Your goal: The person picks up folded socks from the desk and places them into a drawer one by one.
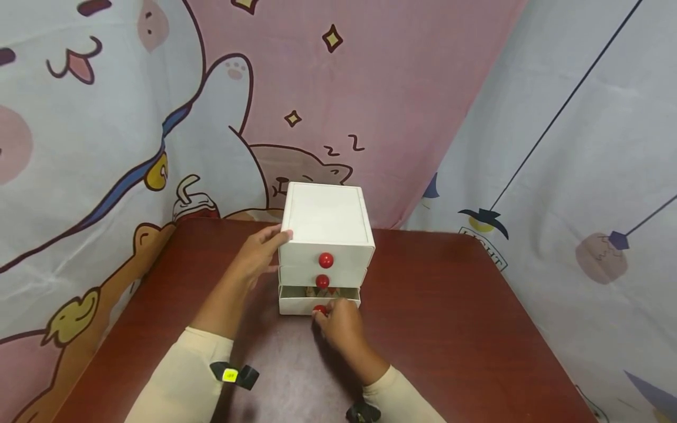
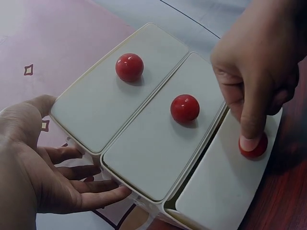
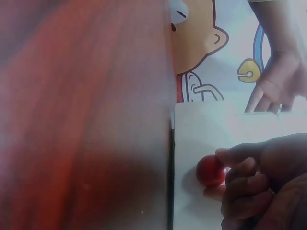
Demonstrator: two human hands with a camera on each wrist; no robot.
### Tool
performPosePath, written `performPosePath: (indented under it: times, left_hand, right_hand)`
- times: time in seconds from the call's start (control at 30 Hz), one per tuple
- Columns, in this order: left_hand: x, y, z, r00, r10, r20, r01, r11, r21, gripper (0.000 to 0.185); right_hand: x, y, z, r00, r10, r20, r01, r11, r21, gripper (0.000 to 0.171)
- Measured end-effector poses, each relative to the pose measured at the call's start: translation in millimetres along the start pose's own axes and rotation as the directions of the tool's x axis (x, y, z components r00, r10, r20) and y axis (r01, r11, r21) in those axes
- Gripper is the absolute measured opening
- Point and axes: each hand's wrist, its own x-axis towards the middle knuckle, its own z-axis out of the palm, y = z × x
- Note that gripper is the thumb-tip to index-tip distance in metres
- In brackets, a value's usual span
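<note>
A white three-drawer box (image 1: 328, 212) stands on the table, a round red knob on each drawer front. Its bottom drawer (image 1: 296, 306) is pulled partly out, with small items inside that are too small to make out. My right hand (image 1: 342, 326) pinches the bottom drawer's red knob (image 3: 210, 171) between thumb and fingers. At the box's left side, my left hand (image 1: 258, 252) rests with its thumb at the top front edge and its fingers extended along the side wall. The upper knob (image 2: 129, 67) and middle knob (image 2: 185, 109) are untouched; both their drawers are closed.
The dark red-brown table (image 1: 449, 329) extends on both sides of the box. Behind it hangs a cartoon-printed cloth (image 1: 391, 106), close to the table's back edge. Black bands are worn around both sleeves.
</note>
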Motion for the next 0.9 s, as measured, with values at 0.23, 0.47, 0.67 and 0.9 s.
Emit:
performPosePath:
  times: [0.23,0.47,0.67,0.9]
  left_hand:
    - [-0.4,0.4,-0.4,1.0,-0.005,0.001,0.005,1.0,-0.006,0.074]
    - [-0.3,-1.4,-1.6,1.0,0.004,0.006,-0.004,1.0,-0.004,0.072]
    - [-0.5,-1.7,-0.4,1.0,0.013,0.012,-0.013,1.0,-0.006,0.073]
    - [-0.5,-2.2,-0.9,1.0,0.012,0.009,-0.012,1.0,-0.008,0.072]
  right_hand:
    - [12,1,4,1.0,0.003,-0.004,-0.003,1.0,-0.028,0.053]
    - [20,1,4,1.0,-0.005,-0.028,0.004,0.999,-0.034,0.042]
    - [25,1,4,1.0,0.028,-0.005,-0.028,0.999,-0.019,0.039]
    - [26,3,0,0.995,0.065,0.077,-0.067,0.997,0.027,0.037]
